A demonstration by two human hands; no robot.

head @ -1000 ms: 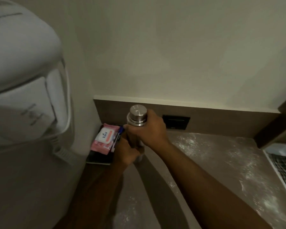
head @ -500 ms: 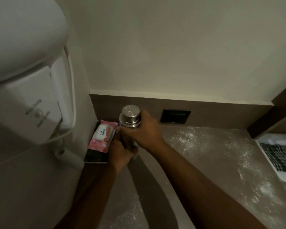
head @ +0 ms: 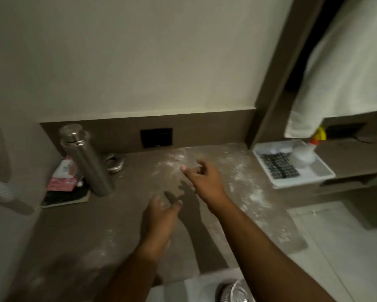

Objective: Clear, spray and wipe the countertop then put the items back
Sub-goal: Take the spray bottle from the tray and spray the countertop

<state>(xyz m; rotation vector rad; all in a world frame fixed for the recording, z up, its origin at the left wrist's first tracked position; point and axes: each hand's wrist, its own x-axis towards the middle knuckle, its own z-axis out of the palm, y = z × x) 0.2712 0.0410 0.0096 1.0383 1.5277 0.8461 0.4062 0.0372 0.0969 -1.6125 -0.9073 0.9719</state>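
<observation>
Over the powder-dusted brown countertop (head: 126, 216), both hands, left hand (head: 160, 216) and right hand (head: 202, 178), hover spread (nothing held); tall steel bottle (head: 85, 160) stands at ten o'clock.

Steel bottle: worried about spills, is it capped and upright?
Capped and upright: the steel bottle stands on the countertop, lid on.

Hands: two, both bare and empty, fingers spread loose over the worktop (head: 139, 214) — left hand (head: 159, 216), right hand (head: 205, 182).

Steel bottle (head: 85, 160): one, at back left.

Pink wipes pack (head: 62, 176): one, lying on one dark flat book or pad (head: 63, 198).

Small metal item (head: 115, 163) behind the bottle: one, too blurred to name.

Black wall plate (head: 156, 137): one.

White tray (head: 314, 173): one, holding one spray bottle (head: 305, 154) and one dark checked cloth (head: 278, 165).

Hanging white towel (head: 344, 68): one.
</observation>
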